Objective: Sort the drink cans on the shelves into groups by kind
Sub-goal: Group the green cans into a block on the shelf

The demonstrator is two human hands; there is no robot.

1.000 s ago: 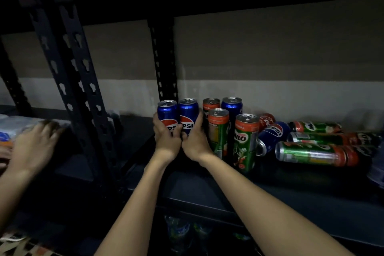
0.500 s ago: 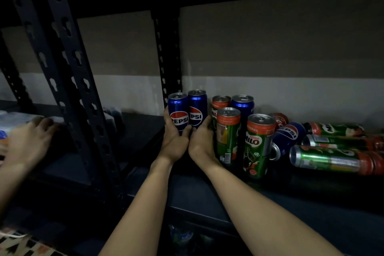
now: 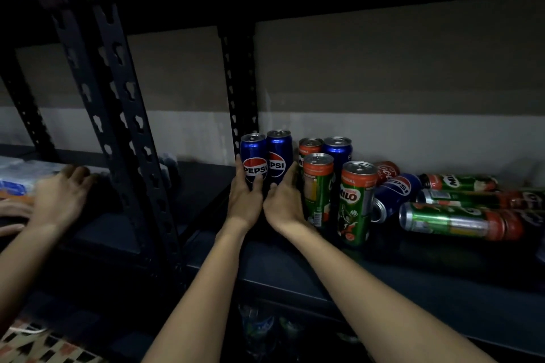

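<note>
dark metal shelf (image 3: 295,262) | left hand (image 3: 244,200) wrapped round one blue can (image 3: 253,160), right hand (image 3: 283,200) round another (image 3: 278,156) | rigid, smooth, likely slippery; best gripped mid-body

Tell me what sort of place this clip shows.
Probably a storeroom or shop back room: dark slotted metal shelving against a plain wall, Pepsi cans and Milo cans loose on the shelf, more stock dimly visible below.

You see two blue Pepsi cans (image 3: 265,158) upright at frame centre; right of them three Milo cans (image 3: 355,203) and another blue can (image 3: 339,149) stand. At right, more cans (image 3: 460,219) lie on their sides.
</note>
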